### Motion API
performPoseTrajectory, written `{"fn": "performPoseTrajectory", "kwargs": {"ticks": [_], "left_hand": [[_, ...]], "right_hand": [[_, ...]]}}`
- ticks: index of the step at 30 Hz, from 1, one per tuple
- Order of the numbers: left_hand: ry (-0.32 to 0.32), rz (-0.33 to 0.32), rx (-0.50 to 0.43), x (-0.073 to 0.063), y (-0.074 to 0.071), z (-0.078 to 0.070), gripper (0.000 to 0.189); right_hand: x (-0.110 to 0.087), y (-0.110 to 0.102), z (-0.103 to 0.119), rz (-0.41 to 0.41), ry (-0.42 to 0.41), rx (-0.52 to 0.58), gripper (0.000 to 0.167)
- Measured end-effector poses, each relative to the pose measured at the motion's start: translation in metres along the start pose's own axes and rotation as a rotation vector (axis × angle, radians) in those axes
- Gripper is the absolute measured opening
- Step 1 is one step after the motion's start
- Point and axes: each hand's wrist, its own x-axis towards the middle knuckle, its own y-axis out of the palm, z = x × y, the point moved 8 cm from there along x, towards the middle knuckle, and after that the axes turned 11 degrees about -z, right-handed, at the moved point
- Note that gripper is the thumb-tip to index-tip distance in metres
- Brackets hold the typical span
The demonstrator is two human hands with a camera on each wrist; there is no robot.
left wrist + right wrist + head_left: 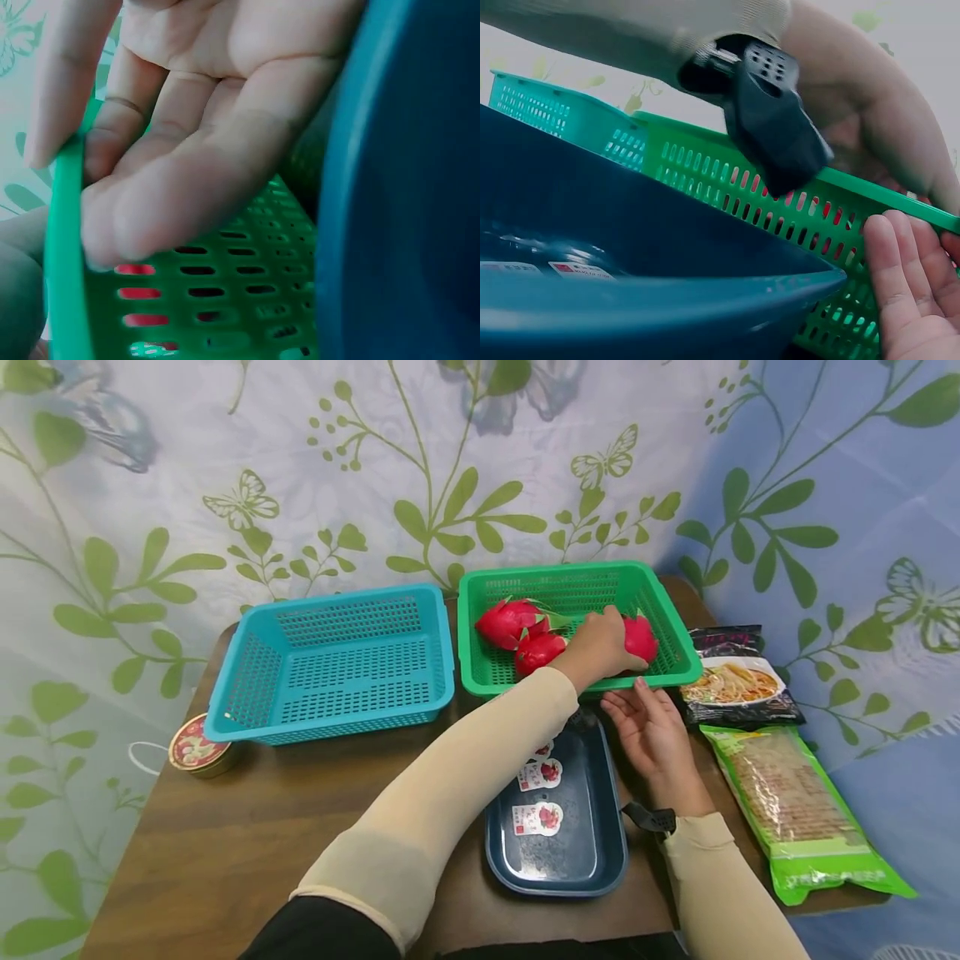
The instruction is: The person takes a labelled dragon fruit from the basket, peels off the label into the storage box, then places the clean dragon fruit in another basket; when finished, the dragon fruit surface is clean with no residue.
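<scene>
Inside the green basket [570,578], my left hand [600,647] holds a dragon fruit [641,637] near the right end. Two more dragon fruits, a rear one [506,622] and a front one [538,652], lie left of it, the front one partly behind my wrist. At the basket's front wall, my right hand [651,727] is palm up with its fingers touching the rim. The right wrist view shows its straight fingers [900,255] against the slotted outer wall. Nearer my body stands a dark blue tray [592,843] with several white dragon fruit stickers [537,818].
An unfilled blue basket [352,706] stands left of the green one, with a round tin [198,747] by its corner. To the right lie a black noodle packet [731,681] and a green-edged noodle bag [798,802]. A patterned cloth [300,485] hangs behind the wooden table [300,827].
</scene>
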Motion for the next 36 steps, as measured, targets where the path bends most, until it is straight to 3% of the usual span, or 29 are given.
{"fn": "performPoseTrajectory", "kwargs": {"ticks": [4,7,12,15,19,22,25,29,33,36], "left_hand": [[0.06,0.032,0.004,-0.009,-0.006,-0.005,0.083],[0.152,0.027,0.027,-0.021,-0.02,-0.01,0.085],[0.282,-0.026,0.021,-0.047,-0.064,0.0,0.085],[0.29,-0.055,-0.045,-0.061,-0.092,0.018,0.081],[0.26,-0.115,-0.182,-0.074,-0.127,0.051,0.075],[0.25,-0.176,-0.204,-0.083,-0.152,0.082,0.073],[0.235,-0.236,-0.161,-0.093,-0.174,0.122,0.072],[0.196,-0.268,-0.069,-0.113,-0.191,0.181,0.077],[0.161,-0.21,0.124,-0.135,-0.196,0.235,0.089],[0.127,-0.147,0.183,-0.148,-0.197,0.262,0.088]], "right_hand": [[0.0,-0.003,0.003,0.005,-0.005,-0.005,0.015],[0.0,-0.007,0.006,-0.003,0.002,0.003,0.016],[-0.002,-0.019,0.017,-0.073,-0.013,0.0,0.015],[-0.004,-0.026,0.026,-0.104,-0.022,-0.005,0.017],[-0.006,-0.033,0.038,-0.113,-0.042,-0.014,0.018],[-0.005,-0.034,0.043,-0.102,-0.083,-0.069,0.017],[-0.004,-0.032,0.041,-0.091,-0.126,-0.151,0.016],[-0.004,-0.03,0.034,-0.086,-0.158,-0.248,0.018],[-0.003,-0.027,0.029,-0.106,-0.169,-0.331,0.023],[-0.006,-0.028,0.034,-0.224,-0.199,-0.462,0.032]]}}
